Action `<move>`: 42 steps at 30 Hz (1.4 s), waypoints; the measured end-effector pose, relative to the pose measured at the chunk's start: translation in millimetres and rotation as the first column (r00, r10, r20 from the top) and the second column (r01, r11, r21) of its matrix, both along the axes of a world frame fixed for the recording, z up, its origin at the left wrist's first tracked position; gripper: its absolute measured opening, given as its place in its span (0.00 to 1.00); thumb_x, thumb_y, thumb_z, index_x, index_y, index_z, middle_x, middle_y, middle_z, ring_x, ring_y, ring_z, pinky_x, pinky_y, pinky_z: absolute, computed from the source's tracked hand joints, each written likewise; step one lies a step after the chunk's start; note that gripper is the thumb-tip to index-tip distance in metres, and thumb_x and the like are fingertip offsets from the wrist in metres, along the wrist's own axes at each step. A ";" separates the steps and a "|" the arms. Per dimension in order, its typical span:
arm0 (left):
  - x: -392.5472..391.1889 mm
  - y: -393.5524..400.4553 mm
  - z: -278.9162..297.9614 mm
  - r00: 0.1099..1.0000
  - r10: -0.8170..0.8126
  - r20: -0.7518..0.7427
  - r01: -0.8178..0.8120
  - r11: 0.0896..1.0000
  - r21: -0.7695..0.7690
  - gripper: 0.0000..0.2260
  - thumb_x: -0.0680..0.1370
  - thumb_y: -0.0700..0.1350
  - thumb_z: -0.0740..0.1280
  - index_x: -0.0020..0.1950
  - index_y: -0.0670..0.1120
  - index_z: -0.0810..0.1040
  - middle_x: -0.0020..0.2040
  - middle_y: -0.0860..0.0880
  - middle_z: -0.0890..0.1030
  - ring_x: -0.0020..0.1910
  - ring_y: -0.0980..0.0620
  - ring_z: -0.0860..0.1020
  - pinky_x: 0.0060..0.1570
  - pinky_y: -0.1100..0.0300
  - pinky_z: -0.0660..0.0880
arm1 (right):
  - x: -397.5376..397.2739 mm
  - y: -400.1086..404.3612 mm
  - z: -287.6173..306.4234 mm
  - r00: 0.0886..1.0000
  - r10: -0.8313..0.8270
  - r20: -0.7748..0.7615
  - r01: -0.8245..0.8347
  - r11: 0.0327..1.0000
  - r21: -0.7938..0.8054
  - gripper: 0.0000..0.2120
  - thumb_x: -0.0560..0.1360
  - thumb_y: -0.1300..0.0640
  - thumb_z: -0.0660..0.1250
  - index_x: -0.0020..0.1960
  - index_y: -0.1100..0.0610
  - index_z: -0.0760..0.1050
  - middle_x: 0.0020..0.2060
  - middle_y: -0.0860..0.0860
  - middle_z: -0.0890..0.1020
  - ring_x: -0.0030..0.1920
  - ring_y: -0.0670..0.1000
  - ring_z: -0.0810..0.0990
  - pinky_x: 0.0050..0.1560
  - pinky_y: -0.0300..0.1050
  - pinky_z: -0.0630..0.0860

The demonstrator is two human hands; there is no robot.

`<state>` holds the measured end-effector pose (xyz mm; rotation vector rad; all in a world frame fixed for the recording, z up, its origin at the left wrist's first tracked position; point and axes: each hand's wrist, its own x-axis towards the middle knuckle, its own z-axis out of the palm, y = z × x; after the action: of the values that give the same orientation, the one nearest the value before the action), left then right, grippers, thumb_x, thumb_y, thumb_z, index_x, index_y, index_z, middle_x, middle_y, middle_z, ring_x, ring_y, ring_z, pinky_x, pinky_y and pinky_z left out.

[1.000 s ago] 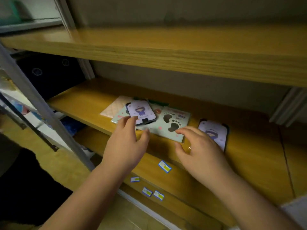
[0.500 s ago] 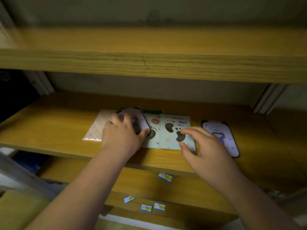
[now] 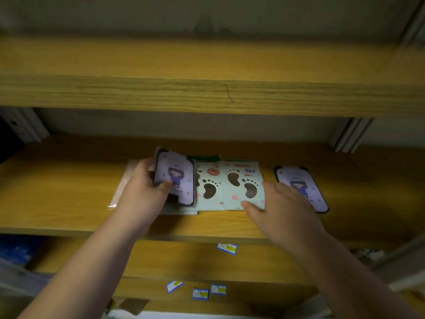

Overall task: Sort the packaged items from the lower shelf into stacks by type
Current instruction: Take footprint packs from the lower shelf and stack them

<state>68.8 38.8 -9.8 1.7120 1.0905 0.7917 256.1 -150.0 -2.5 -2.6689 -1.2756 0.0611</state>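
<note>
A glossy lilac cartoon-girl phone-case package [image 3: 174, 177] is being pinched by the left hand [image 3: 143, 192] above the wooden shelf [image 3: 57, 192], the pale-green footprint card [image 3: 241, 184] being pressed by the right hand's [image 3: 284, 209] extended fingers; slippage is risked.

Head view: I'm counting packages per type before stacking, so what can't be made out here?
- Clear sleeve: mostly hidden by the left hand; its contents can't be read.
- Green item: only a strip shows behind the footprint cards.
- Lifted purple case: whether more lie beneath is hidden.
- Second purple case: near corner covered by the right hand.
- Shelf-edge labels: too small and blurred to read.
</note>
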 end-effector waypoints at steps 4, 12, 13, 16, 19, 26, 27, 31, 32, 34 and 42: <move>-16.6 -14.3 -3.7 0.986 0.006 0.167 0.010 0.995 -0.095 0.23 0.79 0.39 0.69 0.70 0.57 0.69 0.55 0.51 0.82 0.45 0.56 0.84 0.38 0.62 0.79 | -2.0 23.8 2.6 0.998 -0.053 0.036 0.058 0.985 -0.162 0.43 0.74 0.25 0.45 0.74 0.56 0.64 0.69 0.59 0.73 0.68 0.60 0.69 0.66 0.56 0.70; -25.7 -29.5 -5.5 0.960 0.067 0.271 -0.027 0.989 -0.148 0.32 0.79 0.39 0.69 0.75 0.61 0.59 0.57 0.55 0.80 0.45 0.59 0.84 0.42 0.62 0.77 | -9.6 48.3 6.3 0.992 -0.116 -0.055 0.104 0.978 -0.180 0.53 0.69 0.22 0.56 0.79 0.58 0.52 0.72 0.60 0.70 0.68 0.62 0.71 0.61 0.57 0.74; -24.8 -29.7 -5.9 0.959 0.068 0.276 -0.022 0.986 -0.165 0.32 0.79 0.39 0.69 0.76 0.61 0.59 0.57 0.54 0.80 0.46 0.58 0.84 0.44 0.59 0.76 | -8.8 47.8 7.0 0.988 -0.123 -0.096 0.109 0.984 -0.142 0.53 0.67 0.22 0.59 0.78 0.58 0.55 0.70 0.60 0.72 0.66 0.61 0.73 0.60 0.56 0.76; -20.6 -30.7 -6.4 0.956 0.068 0.285 -0.015 0.983 -0.182 0.32 0.79 0.39 0.69 0.76 0.60 0.59 0.57 0.54 0.79 0.44 0.61 0.84 0.45 0.57 0.76 | -10.3 44.4 6.3 0.975 -0.111 -0.192 0.114 0.993 0.007 0.52 0.59 0.24 0.70 0.71 0.55 0.62 0.65 0.56 0.74 0.62 0.59 0.75 0.57 0.55 0.77; -17.2 -33.6 -6.5 0.948 0.057 0.314 0.014 0.976 -0.219 0.31 0.78 0.38 0.70 0.74 0.60 0.62 0.57 0.53 0.80 0.45 0.59 0.84 0.47 0.54 0.78 | -8.7 39.9 4.7 0.961 -0.107 -0.255 0.142 0.982 0.124 0.50 0.57 0.31 0.77 0.70 0.50 0.60 0.62 0.54 0.71 0.59 0.56 0.75 0.50 0.50 0.75; -9.4 -41.5 -2.0 0.926 -0.007 0.378 0.131 0.943 -0.305 0.17 0.78 0.34 0.68 0.63 0.52 0.77 0.54 0.51 0.86 0.51 0.49 0.85 0.53 0.47 0.80 | 7.8 12.6 7.9 0.596 0.078 -0.800 0.335 0.880 0.335 0.16 0.74 0.56 0.75 0.57 0.45 0.73 0.43 0.47 0.86 0.41 0.45 0.87 0.33 0.33 0.79; -7.9 -43.4 -1.4 0.924 -0.007 0.383 0.139 0.938 -0.318 0.17 0.78 0.34 0.68 0.63 0.50 0.77 0.54 0.50 0.86 0.52 0.48 0.85 0.54 0.46 0.80 | 8.8 6.9 7.9 0.530 0.109 -0.841 0.353 0.873 0.335 0.10 0.75 0.56 0.73 0.54 0.48 0.77 0.44 0.49 0.88 0.43 0.46 0.87 0.36 0.36 0.81; -1.1 -52.5 3.0 0.915 0.038 0.401 0.125 0.920 -0.371 0.17 0.79 0.34 0.67 0.64 0.50 0.75 0.54 0.47 0.86 0.52 0.45 0.85 0.55 0.44 0.79 | 7.6 -13.9 5.6 0.362 0.132 -0.923 0.517 0.795 0.316 0.09 0.77 0.56 0.71 0.55 0.56 0.81 0.50 0.55 0.87 0.49 0.55 0.87 0.43 0.49 0.83; -0.2 -55.5 3.4 0.909 0.054 0.413 0.122 0.914 -0.388 0.17 0.79 0.34 0.66 0.65 0.50 0.74 0.53 0.46 0.85 0.52 0.45 0.85 0.53 0.45 0.80 | 6.6 -19.0 6.9 0.339 0.130 -0.932 0.561 0.767 0.312 0.10 0.77 0.56 0.71 0.57 0.57 0.80 0.51 0.57 0.86 0.48 0.56 0.86 0.38 0.47 0.82; 0.8 -63.5 5.9 0.895 0.080 0.439 0.124 0.901 -0.416 0.18 0.79 0.33 0.65 0.66 0.49 0.72 0.52 0.45 0.84 0.51 0.44 0.84 0.49 0.48 0.80 | 5.5 -30.8 12.2 0.336 0.139 -0.931 0.610 0.721 0.328 0.10 0.77 0.56 0.70 0.57 0.57 0.78 0.51 0.59 0.84 0.42 0.53 0.85 0.27 0.42 0.77; 12.6 -120.7 21.0 0.894 -0.029 0.447 0.216 0.902 -0.374 0.16 0.79 0.33 0.64 0.60 0.52 0.74 0.48 0.51 0.87 0.43 0.50 0.86 0.31 0.57 0.80 | 15.6 -104.8 31.3 0.361 0.218 -0.907 0.683 0.600 0.416 0.05 0.79 0.56 0.65 0.54 0.55 0.76 0.44 0.57 0.83 0.31 0.47 0.82 0.24 0.39 0.72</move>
<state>81.4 -81.9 11.2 1.1579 0.7606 0.7464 271.7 -254.9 28.8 -1.4865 -0.2658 0.6905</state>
